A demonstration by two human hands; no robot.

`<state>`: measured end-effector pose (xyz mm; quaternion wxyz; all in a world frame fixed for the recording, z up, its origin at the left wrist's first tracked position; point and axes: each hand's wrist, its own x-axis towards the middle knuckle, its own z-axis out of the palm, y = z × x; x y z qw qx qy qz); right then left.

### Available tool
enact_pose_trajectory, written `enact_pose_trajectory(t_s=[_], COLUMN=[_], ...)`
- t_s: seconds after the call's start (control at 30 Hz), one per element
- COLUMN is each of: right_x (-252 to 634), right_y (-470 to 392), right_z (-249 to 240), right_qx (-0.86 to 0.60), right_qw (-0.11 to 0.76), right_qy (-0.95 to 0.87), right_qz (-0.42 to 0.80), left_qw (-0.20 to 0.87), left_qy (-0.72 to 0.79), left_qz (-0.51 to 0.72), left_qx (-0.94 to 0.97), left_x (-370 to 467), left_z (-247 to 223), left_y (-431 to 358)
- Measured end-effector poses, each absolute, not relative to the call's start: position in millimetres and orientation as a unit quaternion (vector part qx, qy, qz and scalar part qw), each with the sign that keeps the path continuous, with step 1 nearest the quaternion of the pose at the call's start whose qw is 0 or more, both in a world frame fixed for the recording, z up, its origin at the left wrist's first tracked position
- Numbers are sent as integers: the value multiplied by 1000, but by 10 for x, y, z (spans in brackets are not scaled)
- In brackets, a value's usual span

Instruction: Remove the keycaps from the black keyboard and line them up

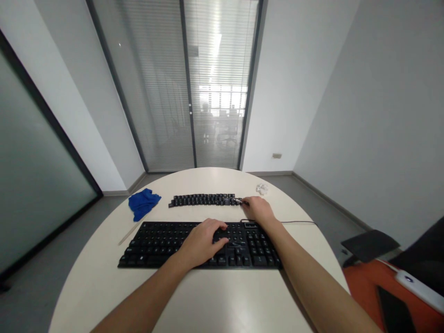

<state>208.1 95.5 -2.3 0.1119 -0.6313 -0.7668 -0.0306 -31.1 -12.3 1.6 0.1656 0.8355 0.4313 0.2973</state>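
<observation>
A black full-size keyboard (156, 240) lies across the table in front of me. My left hand (204, 240) rests on its right-centre part, thumb and fingers apart, holding nothing I can see. Around the arrow and navigation block some keys look uneven, but details there are blurred. Behind the keyboard, loose black keycaps (201, 200) are lined up in rows. My right hand (258, 210) reaches over the keyboard's right side to the right end of those rows. Its fingers are closed on a thin shiny metal tool (237, 200), mostly hidden by the fingertips.
A crumpled blue cloth (143, 203) lies at the table's left, beside a thin pale stick (132, 232). Crumpled clear plastic (262, 188) sits at the back right. The keyboard cable (298, 222) runs off the right edge. An orange chair (367, 286) holds a white power strip (419, 289).
</observation>
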Motion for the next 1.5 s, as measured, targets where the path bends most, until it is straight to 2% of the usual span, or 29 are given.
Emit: enact_pose_trajectory(t_s=[0.37, 0.57, 0.73, 0.83, 0.93, 1.2, 1.5], right_x=[2126, 2176, 2191, 2201, 2198, 2142, 2034], right_y=[903, 738, 499, 379, 326, 319, 278], right_z=[54, 431, 628, 595, 536, 467, 468], right_qx=[-634, -592, -511, -462, -430, -388, -313], right_qw=[143, 224, 299, 272, 244, 214, 178], right_qy=[-760, -774, -794, -791, -792, -816, -876], right_qz=[-24, 1, 134, 297, 359, 371, 322], left_qw=[149, 125, 116, 114, 111, 99, 79], left_qy=[405, 364, 389, 400, 405, 409, 419], left_qz=[294, 249, 225, 219, 210, 194, 193], left_qx=[853, 889, 886, 883, 883, 886, 884], left_x=[-312, -322, -370, -409, -439, -521, -473], left_z=[59, 85, 54, 66, 101, 132, 148], left_y=[-136, -176, -135, -116, -119, -116, -138])
